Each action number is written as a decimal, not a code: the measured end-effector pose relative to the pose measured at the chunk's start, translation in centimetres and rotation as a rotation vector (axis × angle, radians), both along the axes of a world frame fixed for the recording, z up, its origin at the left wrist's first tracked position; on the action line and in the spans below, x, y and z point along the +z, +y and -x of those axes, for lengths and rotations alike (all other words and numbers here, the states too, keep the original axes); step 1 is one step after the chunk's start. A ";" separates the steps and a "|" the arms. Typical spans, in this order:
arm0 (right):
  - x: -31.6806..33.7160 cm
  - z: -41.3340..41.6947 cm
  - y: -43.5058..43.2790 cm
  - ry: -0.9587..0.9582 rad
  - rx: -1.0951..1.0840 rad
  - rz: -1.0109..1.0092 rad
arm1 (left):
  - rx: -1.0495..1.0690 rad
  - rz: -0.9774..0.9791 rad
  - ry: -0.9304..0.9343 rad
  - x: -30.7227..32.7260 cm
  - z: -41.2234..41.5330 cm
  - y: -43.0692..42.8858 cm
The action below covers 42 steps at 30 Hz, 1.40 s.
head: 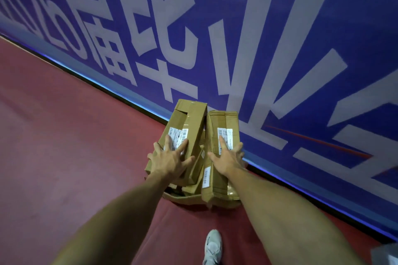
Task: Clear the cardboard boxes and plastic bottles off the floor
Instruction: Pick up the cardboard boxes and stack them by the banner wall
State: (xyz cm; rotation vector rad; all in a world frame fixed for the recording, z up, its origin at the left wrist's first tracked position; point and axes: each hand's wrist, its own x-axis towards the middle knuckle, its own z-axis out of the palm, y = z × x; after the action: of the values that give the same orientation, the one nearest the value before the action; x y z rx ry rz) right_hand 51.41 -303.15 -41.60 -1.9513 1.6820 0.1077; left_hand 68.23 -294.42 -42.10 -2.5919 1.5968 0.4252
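I see a dull red floor [64, 135] running up to a blue wall banner [280, 28] printed with large white characters. Both hands are down where the two meet.

My left hand [170, 161] lies flat on the left box [191, 118], fingers straight and spread over its shipping label. They press on the cardboard and do not curl round it. My right hand [228, 160] does the same on the right box [225, 121]. Its palm is on the broad face, its fingers are fanned out, and its outer fingers reach the edge nearest the banner. I cannot tell whether they hook over that edge. So neither hand has closed on anything.

The two long cartons stand side by side between my hands, touching along their inner edges and tilted away from me toward the banner. Below my wrists their lower ends drop into what looks like an open carton [183, 199] on the floor, with flattened cardboard scraps wedged in beside them.

Further back toward me, one pale shoe [213, 247] stands on the red surface. A grey object [387, 254] shows at the corner beyond my right forearm, too blurred to name.

By my reading, the boxes here are gathered and bundled but not yet carried off, since the whole load rests on the floor. I see no plastic bottles anywhere, so I cannot say whether that part is done.
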 end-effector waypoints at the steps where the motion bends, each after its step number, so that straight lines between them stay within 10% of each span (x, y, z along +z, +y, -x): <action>1: 0.2 -1.2 -2.0 -0.010 0.008 0.001 | 0.016 -0.010 0.007 -0.1 -0.8 -1.5; 24: -3.9 -15.9 -8.9 0.088 -0.161 0.009 | -0.215 -0.058 0.041 -4.7 -17.1 -12.4; 42: -44.4 -20.0 -16.1 -0.013 -0.173 -0.051 | -0.118 -0.056 0.135 -45.4 -20.0 -19.7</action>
State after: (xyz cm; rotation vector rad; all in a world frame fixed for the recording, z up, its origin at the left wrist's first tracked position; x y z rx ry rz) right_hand 71.42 -319.26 -85.96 -1.7575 1.8134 0.0723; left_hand 88.22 -314.16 -87.46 -2.4600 1.7420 0.6376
